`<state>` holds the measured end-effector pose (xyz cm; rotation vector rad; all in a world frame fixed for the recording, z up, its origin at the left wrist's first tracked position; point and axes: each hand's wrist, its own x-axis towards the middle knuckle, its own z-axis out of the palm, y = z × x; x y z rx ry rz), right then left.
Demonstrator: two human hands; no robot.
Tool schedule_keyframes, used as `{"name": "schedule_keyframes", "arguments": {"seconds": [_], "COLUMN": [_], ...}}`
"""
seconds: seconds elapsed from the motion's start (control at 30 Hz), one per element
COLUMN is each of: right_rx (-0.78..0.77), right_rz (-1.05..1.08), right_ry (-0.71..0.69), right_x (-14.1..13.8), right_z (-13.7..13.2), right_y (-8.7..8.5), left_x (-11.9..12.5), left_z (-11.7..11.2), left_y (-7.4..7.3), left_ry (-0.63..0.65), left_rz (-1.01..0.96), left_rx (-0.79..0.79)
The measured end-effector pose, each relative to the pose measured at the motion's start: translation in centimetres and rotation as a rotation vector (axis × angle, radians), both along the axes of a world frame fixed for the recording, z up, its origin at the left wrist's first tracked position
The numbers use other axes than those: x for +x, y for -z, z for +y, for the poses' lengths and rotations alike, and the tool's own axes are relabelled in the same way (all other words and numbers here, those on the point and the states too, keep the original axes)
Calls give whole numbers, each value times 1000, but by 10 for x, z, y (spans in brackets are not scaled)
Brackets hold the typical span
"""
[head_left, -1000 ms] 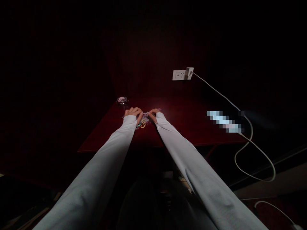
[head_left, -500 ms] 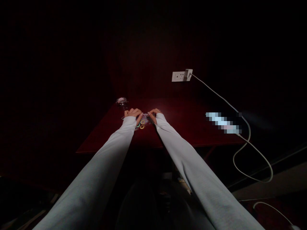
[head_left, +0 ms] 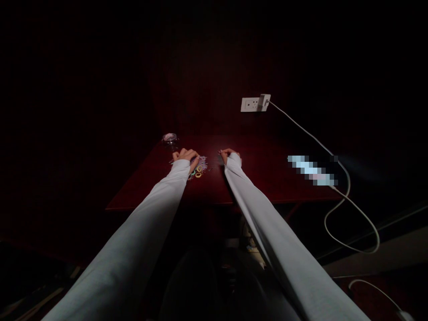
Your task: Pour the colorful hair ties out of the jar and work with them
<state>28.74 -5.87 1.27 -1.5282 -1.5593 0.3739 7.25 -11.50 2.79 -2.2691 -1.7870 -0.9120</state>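
A small pile of thin, pale purple and pink strands, perhaps elastic bands (head_left: 203, 163), lies on the dark red table, with several coloured rings (head_left: 199, 174) at its near side. My left hand (head_left: 186, 155) rests at the pile's left edge, fingers bent, its thumb and forefinger close together at the tips. What lies between them is too small to make out. To the right of the pile, apart from it, my right hand (head_left: 230, 156) is closed in a pinch. A tiny pinkish bit shows at its fingertips, its kind unclear.
Behind my left hand stands a clear jar (head_left: 170, 139) with pinkish contents at its top. A blurred, light-coloured device (head_left: 310, 170) lies on the table (head_left: 264, 178) at right. Its white cable (head_left: 301, 128) runs to a charger in the wall socket (head_left: 250, 104) and hangs past the table edge.
My right hand has moved right, away from the pile and from my left hand. The left hand has stayed almost in place. The view has shifted slightly.
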Motion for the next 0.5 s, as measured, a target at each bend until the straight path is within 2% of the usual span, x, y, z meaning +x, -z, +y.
{"name": "schedule_keyframes", "arguments": {"seconds": [0.1, 0.33, 0.5], "right_rx": [-80, 27, -20], "right_rz": [-20, -98, -227], "right_ry": [41, 45, 34], "right_x": [-2, 6, 11], "right_z": [5, 43, 46], "right_y": [-3, 5, 3], "left_x": [1, -5, -5], "left_z": [-2, 6, 9], "left_y": [-1, 6, 9], "left_ry": [-21, 0, 0], "left_rz": [-12, -13, -11], "left_rx": [15, 30, 24]}}
